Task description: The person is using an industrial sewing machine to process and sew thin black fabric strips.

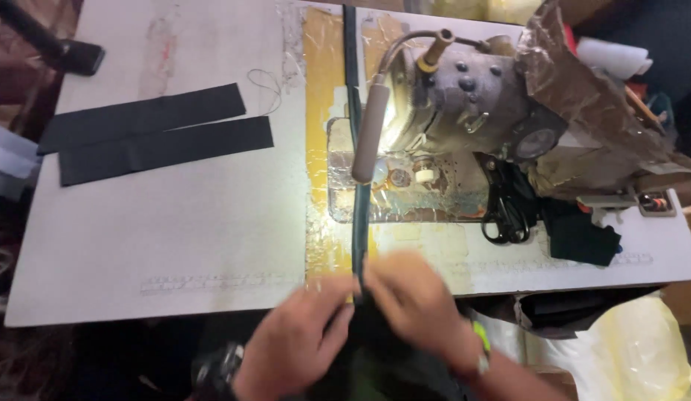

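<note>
Both my left hand (pixel 297 345) and right hand (pixel 416 301) pinch the dark fabric strip (pixel 358 223) at the bench (pixel 212 245) edge; its long axis runs straight away toward the sewing machine (pixel 471 104).

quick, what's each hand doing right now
Left hand: closed, pinching the long narrow dark fabric strip at the table edge.
Right hand: closed on the same strip, though motion blur hides the fingers.
</note>
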